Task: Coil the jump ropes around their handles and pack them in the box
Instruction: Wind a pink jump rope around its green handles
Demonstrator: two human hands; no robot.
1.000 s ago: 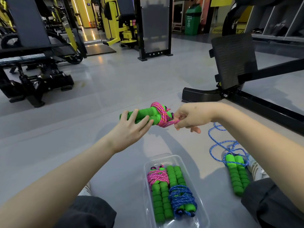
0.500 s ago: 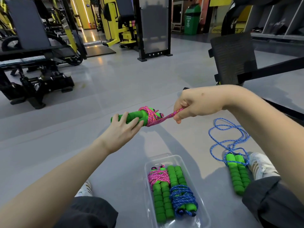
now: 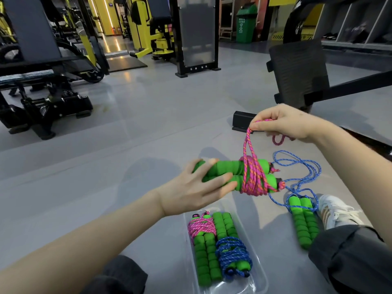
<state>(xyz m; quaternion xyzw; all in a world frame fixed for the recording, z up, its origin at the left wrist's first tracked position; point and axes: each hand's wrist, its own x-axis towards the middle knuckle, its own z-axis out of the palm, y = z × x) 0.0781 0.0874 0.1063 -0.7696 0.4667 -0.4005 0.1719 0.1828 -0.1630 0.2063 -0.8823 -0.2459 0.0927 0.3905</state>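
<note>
My left hand (image 3: 197,187) holds a pair of green foam handles (image 3: 229,168) level above the floor, with pink rope (image 3: 252,179) wound around their right end. My right hand (image 3: 284,124) pinches a loop of that pink rope, pulled up taut above the handles. Below, a clear plastic box (image 3: 263,279) holds a pink-wrapped jump rope (image 3: 201,228) on the left and a blue-wrapped jump rope (image 3: 233,255) on the right. On the floor at right lies another pair of green handles (image 3: 303,221) with its blue rope (image 3: 297,164) loose and uncoiled.
I sit on a grey gym floor with my dark-trousered legs either side of the box and a white shoe (image 3: 335,211) beside the loose rope. A black machine footplate and frame (image 3: 297,75) stand close behind my right hand. More gym machines (image 3: 42,98) stand far left.
My right hand has lifted the pink rope end upward and rightward, drawing the loop taut. The handles have dropped lower and moved right, nearer the box, with my left hand still on them.
</note>
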